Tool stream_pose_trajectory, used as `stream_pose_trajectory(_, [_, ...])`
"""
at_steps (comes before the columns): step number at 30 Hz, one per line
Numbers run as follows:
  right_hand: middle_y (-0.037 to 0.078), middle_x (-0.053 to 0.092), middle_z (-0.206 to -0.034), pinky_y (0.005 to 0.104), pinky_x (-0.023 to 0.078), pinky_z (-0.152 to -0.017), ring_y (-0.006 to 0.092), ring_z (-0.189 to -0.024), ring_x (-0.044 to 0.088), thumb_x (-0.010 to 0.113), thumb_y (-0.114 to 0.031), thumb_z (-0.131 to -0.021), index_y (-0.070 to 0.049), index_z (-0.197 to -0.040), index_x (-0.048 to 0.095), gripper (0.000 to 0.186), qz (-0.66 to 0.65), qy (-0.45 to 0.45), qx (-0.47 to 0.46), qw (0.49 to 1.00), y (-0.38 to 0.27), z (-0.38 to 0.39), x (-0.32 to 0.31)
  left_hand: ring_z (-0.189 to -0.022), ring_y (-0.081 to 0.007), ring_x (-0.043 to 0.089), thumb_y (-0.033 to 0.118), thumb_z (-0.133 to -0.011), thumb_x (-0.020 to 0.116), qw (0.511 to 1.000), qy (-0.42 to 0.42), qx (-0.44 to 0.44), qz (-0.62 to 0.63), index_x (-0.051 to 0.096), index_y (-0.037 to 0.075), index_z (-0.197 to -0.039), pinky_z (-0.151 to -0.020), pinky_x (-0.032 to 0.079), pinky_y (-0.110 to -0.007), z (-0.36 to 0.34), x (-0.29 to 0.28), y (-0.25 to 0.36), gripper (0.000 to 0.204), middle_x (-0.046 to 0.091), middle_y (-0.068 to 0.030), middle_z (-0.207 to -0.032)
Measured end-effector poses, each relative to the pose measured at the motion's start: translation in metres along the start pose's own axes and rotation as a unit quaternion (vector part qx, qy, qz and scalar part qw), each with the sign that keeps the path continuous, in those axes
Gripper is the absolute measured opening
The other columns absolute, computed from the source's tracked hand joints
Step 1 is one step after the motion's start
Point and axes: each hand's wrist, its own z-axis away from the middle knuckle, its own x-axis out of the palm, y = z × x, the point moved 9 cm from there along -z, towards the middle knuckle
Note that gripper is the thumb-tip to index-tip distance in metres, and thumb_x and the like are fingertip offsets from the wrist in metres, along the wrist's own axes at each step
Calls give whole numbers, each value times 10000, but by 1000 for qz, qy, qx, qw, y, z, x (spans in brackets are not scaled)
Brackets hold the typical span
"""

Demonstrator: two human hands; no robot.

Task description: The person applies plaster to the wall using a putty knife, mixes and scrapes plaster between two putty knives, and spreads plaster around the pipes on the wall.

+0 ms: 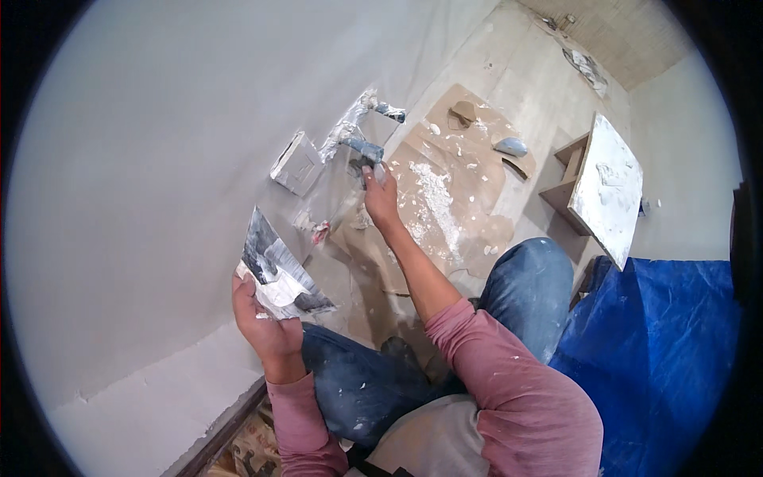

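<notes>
My left hand (258, 310) grips a metal plastering blade (262, 246) smeared with white compound. My right hand (380, 195) is closed on a small dark tool (358, 171), partly hidden, just below a blue-grey pipe stub (362, 149) on the grey wall (143, 199). White compound (342, 127) is spread around that stub and a second one above it. A white rectangular wall box (296, 163) sits to their left. Lower on the wall is a red fitting (320, 233) with plaster around it.
Brown cardboard (477, 199) strewn with white crumbs and a few scraps lies on the floor. A plaster-stained white board (604, 199) rests on a wooden stand at the right. A blue tarp (652, 350) covers the lower right. My bent knees are below my hands.
</notes>
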Motion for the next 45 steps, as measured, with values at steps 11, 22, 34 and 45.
stream_pose_trajectory(11, [94,665,-940,355,607,-492,199,-708,692,516,-166,-1005,-39,-1121,554,177,-155,22,341,927,122,8,22,-1171,-247,596,179,-983,410,1000,13,10,14,515,-7,-1294,-1021,456,-388,-6,-8,-1,377,617,-117,-1240])
stream_pose_trajectory(22, [240,602,-1129,429,425,-995,355,-1101,592,588,-230,-975,52,-1277,540,416,8,93,13,996,-12,67,52,-1175,-243,596,171,-985,403,1000,15,10,9,513,-8,-1302,-1024,451,-383,-3,-9,0,380,616,-116,-1249])
stream_pose_trajectory(34, [234,670,-1132,413,459,-974,371,-1078,634,579,-188,-986,42,-1287,557,380,35,84,33,995,10,20,-11,-1200,-258,584,166,-991,397,999,32,23,16,505,-17,-1318,-1047,444,-393,-3,-13,0,389,604,-126,-1281])
stream_pose_trajectory(45, [248,637,-1181,422,443,-993,395,-1128,607,580,-167,-967,33,-1296,555,386,96,100,36,990,0,-14,2,-1191,-249,590,154,-980,394,998,45,30,27,511,-16,-1307,-1043,452,-396,-7,-14,-1,387,609,-119,-1262])
